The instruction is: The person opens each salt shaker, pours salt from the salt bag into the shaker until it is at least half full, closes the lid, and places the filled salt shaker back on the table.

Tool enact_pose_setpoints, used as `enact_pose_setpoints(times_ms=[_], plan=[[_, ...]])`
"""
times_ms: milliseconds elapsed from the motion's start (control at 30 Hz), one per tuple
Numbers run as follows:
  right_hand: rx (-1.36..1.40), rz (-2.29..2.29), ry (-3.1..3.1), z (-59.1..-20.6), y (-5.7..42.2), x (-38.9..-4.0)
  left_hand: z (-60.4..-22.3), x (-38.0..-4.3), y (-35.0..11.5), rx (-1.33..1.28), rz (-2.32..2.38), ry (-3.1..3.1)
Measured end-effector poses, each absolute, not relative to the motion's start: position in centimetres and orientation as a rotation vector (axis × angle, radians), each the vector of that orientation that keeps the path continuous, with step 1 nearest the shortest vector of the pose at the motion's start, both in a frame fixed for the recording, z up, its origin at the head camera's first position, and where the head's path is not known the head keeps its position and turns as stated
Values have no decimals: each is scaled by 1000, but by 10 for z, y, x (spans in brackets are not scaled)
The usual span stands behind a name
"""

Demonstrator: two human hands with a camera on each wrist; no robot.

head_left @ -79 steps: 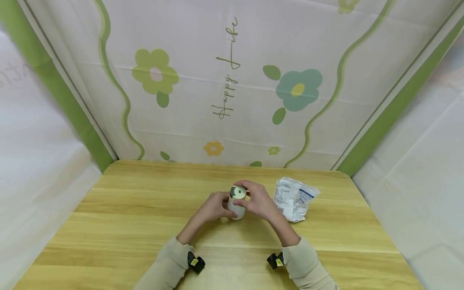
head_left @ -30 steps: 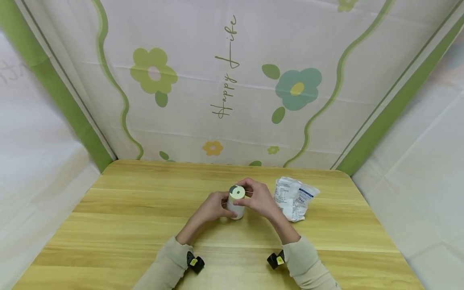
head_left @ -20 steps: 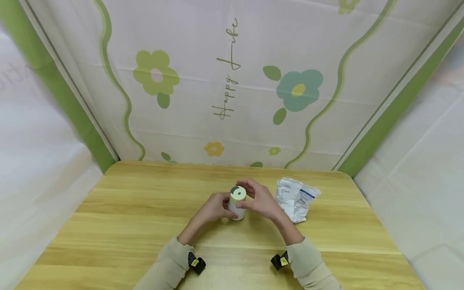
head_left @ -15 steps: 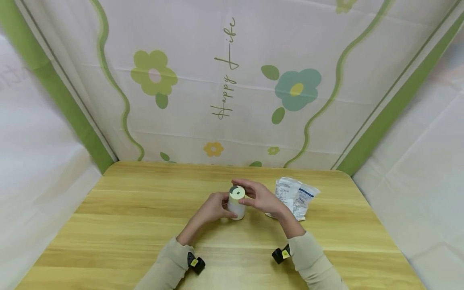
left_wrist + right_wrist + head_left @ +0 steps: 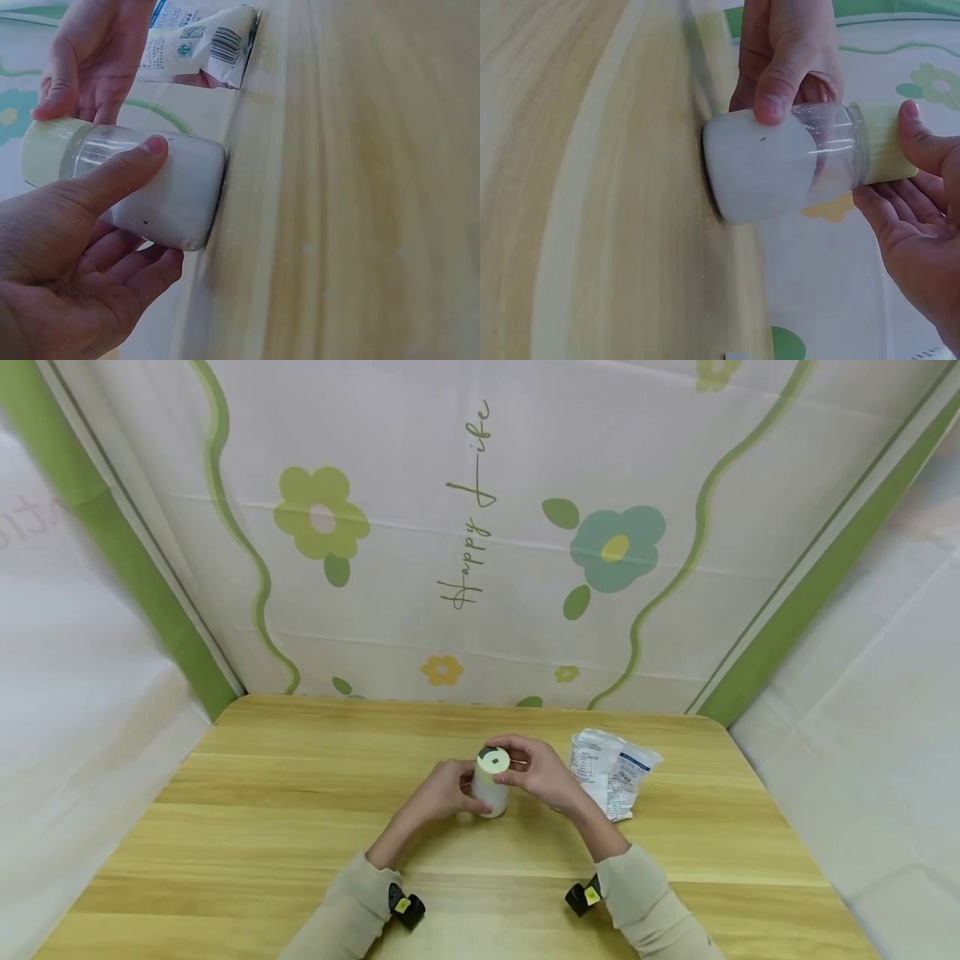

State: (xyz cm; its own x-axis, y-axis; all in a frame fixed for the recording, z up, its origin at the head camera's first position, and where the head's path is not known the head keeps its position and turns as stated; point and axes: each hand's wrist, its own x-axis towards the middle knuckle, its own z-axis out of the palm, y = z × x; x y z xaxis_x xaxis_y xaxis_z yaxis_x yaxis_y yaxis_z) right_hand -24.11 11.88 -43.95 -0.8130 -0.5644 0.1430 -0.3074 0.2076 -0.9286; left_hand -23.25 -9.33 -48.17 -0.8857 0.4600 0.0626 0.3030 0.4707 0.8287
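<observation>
A left hand (image 5: 438, 791) grips a clear glass jar of white powder (image 5: 488, 789) standing mid-table on the wooden table (image 5: 262, 802). The right hand (image 5: 542, 771) pinches its pale yellow lid (image 5: 492, 760). A crumpled white packet (image 5: 611, 770) lies toward the far right corner.

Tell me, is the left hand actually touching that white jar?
Touching. The left wrist view shows the left hand wrapped round the jar, thumb pressed flat along its side, fingers curled beneath it.

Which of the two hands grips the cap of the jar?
The right hand grips the pale cap; the left hand holds the jar lower.
</observation>
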Motion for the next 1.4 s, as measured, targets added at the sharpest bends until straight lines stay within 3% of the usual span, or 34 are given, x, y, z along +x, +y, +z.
enact_pose_setpoints(times_ms=[867, 1233, 1400], plan=[[-918, -1557, 2548, -440, 110, -227, -480, -231, -93, 674, 1380, 2560], [-684, -1691, 2614, -443, 102, -222, -482, -233, -93, 670, 1368, 2572], [-761, -1609, 2542, -443, 108, -227, -482, -232, -93, 656, 1371, 2567]])
